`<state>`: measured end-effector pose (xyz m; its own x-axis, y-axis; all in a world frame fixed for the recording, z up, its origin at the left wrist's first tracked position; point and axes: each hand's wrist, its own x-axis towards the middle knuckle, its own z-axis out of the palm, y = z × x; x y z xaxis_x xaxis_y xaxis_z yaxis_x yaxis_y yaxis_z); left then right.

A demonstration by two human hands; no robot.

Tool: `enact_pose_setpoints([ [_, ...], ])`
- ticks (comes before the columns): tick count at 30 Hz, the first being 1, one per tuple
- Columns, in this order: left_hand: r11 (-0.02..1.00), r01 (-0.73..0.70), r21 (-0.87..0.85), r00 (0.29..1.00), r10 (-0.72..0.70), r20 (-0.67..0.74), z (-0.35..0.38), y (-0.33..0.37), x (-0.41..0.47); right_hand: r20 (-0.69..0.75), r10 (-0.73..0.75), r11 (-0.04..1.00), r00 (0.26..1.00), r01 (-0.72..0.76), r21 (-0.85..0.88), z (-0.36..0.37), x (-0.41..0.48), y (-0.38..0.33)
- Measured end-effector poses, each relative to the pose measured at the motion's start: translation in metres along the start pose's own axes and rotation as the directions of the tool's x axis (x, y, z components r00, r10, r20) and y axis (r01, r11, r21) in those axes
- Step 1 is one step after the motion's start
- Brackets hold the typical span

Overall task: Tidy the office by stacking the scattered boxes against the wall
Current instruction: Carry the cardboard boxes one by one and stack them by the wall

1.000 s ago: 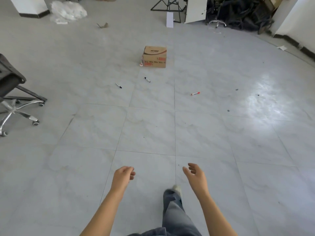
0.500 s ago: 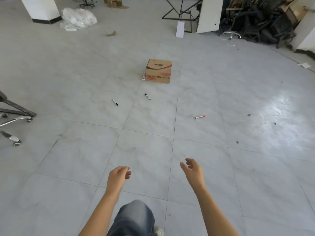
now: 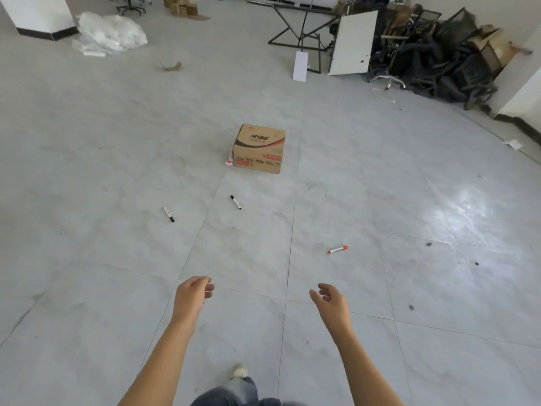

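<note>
1. The cardboard box (image 3: 259,149) sits closed on the tiled floor (image 3: 87,288), well ahead of both my hands and roughly in line with the gap between them. Neither hand touches it
2. Three markers lie flat on the tiles between the box and my hands: a black marker (image 3: 235,202) just in front of the box, a second black marker (image 3: 169,214) further left, and a red marker (image 3: 337,249) off to the right (the one nearest my right hand)
3. Both bare forearms reach forward and low, and the hands are well apart
4. My left hand (image 3: 191,293) shows its back, with the fingers loosely curled inward and holding nothing
5. My right hand (image 3: 332,300) is turned thumb-side up with the palm facing left. Its fingers are relaxed and slightly bent, and it holds nothing
6. The tip of my shoe (image 3: 238,370) and a jeans leg (image 3: 234,395) show low between my arms
7. Far off are a heap of clear plastic wrap (image 3: 109,33), a leaning white panel (image 3: 354,46) and a pile of black office chairs (image 3: 439,63) by the wall
</note>
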<state>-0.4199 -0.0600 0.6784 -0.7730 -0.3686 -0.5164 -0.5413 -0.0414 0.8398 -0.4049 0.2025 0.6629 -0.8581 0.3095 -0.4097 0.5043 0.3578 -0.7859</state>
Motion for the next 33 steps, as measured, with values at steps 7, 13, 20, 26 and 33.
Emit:
enact_pose_setpoints([
  [7, 0.993, 0.062, 0.103, 0.991, -0.074, 0.109, 0.078, 0.058, 0.095, -0.049, 0.141, 0.986, 0.989, -0.136, 0.098, -0.003, 0.113, -0.037],
  [13, 0.991, 0.051, 0.127, 0.996, -0.06, 0.071, 0.151, 0.122, 0.211, -0.036, 0.121, 0.986, 0.992, -0.116, 0.12, -0.006, 0.272, -0.092],
  [20, 0.998, 0.018, 0.062, 1.0, -0.017, -0.011, 0.232, 0.229, 0.317, 0.026, 0.022, 0.996, 0.999, -0.024, 0.088, -0.015, 0.45, -0.207],
  [26, 0.995, 0.103, 0.005, 0.991, -0.103, -0.086, 0.255, 0.267, 0.398, 0.16, 0.042, 0.999, 0.986, -0.043, 0.002, 0.015, 0.546, -0.262],
  [33, 0.986, 0.167, -0.029, 0.978, -0.169, -0.121, 0.275, 0.334, 0.554, 0.156, 0.081, 0.996, 0.985, -0.073, -0.056, 0.058, 0.676, -0.336],
])
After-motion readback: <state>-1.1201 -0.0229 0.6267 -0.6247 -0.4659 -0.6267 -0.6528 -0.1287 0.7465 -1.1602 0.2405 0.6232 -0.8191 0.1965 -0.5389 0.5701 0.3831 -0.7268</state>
